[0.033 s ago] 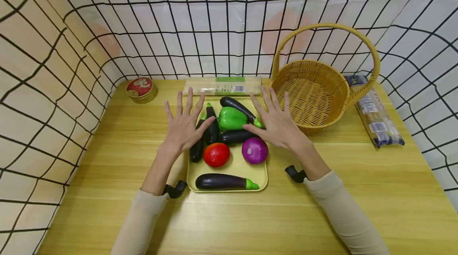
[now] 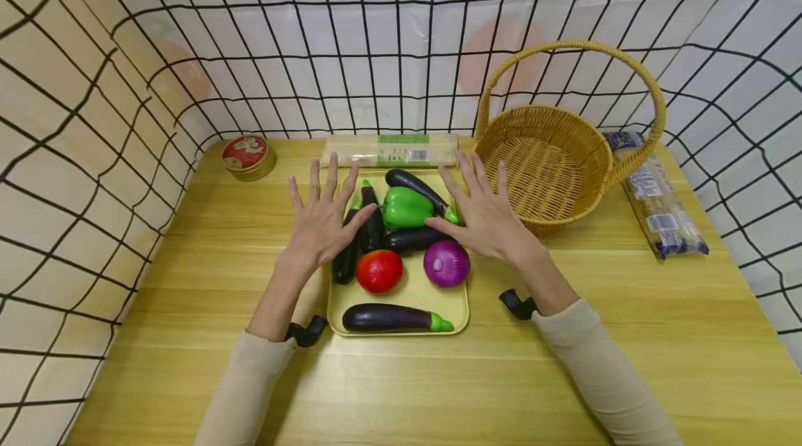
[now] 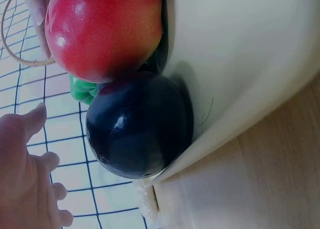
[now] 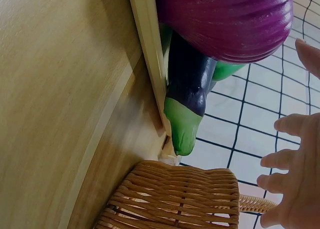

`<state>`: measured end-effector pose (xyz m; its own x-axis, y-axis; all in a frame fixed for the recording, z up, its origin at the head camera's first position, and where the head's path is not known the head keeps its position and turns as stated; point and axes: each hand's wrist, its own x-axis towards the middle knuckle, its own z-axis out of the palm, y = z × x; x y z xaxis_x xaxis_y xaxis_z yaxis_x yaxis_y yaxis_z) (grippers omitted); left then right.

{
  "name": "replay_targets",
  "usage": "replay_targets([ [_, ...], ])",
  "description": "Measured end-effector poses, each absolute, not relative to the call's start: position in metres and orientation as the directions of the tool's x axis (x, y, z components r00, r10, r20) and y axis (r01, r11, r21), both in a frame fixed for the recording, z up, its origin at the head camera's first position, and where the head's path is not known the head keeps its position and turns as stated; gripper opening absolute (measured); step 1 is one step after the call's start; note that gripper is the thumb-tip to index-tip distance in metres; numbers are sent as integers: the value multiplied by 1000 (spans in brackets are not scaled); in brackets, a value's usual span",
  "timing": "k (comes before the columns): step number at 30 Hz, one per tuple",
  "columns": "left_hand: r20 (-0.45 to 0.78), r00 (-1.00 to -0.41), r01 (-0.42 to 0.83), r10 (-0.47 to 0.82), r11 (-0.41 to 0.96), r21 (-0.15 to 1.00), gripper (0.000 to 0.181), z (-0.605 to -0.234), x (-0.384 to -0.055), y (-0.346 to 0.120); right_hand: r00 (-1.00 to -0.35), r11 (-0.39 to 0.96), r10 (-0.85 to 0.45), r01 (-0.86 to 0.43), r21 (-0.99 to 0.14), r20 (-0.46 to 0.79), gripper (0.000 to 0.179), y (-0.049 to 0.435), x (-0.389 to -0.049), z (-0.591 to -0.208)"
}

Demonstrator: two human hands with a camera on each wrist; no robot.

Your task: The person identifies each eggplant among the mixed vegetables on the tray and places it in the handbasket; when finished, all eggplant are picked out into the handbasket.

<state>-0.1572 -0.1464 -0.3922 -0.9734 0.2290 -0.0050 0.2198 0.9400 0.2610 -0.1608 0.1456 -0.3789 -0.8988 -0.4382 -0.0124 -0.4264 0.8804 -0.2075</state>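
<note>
A cream tray (image 2: 422,298) holds several eggplants, a green bell pepper (image 2: 407,208), a red rounded fruit (image 2: 379,271) and a purple onion (image 2: 447,264). My left hand (image 2: 321,223) is spread over the tray's left side, holding nothing, nearest the eggplant (image 2: 345,258) there. Over the right side, my right hand (image 2: 491,227) has its fingers spread and holds nothing either, close to the onion and the bell pepper. One eggplant (image 2: 388,318) lies crosswise along the tray's front. The left wrist view shows a rounded eggplant end (image 3: 140,126) beside the red fruit.
A wicker basket (image 2: 545,164) with a tall handle stands behind my right hand. Beside it lies a clear-and-blue package (image 2: 658,202). Behind the tray is a long pale packet (image 2: 351,149); a round red-and-gold tin (image 2: 248,158) sits at the back left. Grid-patterned cloth surrounds the table.
</note>
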Motion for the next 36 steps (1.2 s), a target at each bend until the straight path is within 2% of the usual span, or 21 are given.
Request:
replay_targets([
  [6, -2, -974, 219, 228, 940, 262, 82, -392, -156, -147, -898, 878, -439, -426, -220, -14, 97, 145, -160, -378],
  [10, -39, -961, 248, 273, 918, 309, 89, -391, -160, -156, -898, 872, -440, -424, -244, -16, 97, 145, -159, -378],
  [13, -112, -925, 284, 364, 856, 431, 101, -390, -165, -172, -896, 867, -443, -423, -261, -19, 97, 145, -159, -378],
  [17, -218, -842, 288, 493, 752, 592, 129, -391, -172, -198, -896, 870, -443, -423, -254, -23, 98, 146, -160, -378],
  [20, -267, -801, 268, 536, 720, 640, 147, -395, -176, -211, -896, 872, -443, -423, -245, -29, 98, 147, -160, -377],
  [26, -332, -784, 212, 524, 729, 650, 158, -406, -180, -219, -891, 861, -453, -429, -273, -32, 98, 148, -161, -378],
  [36, -422, -745, 196, 516, 775, 601, 161, -417, -184, -220, -873, 832, -484, -439, -339, -60, 94, 149, -158, -378],
])
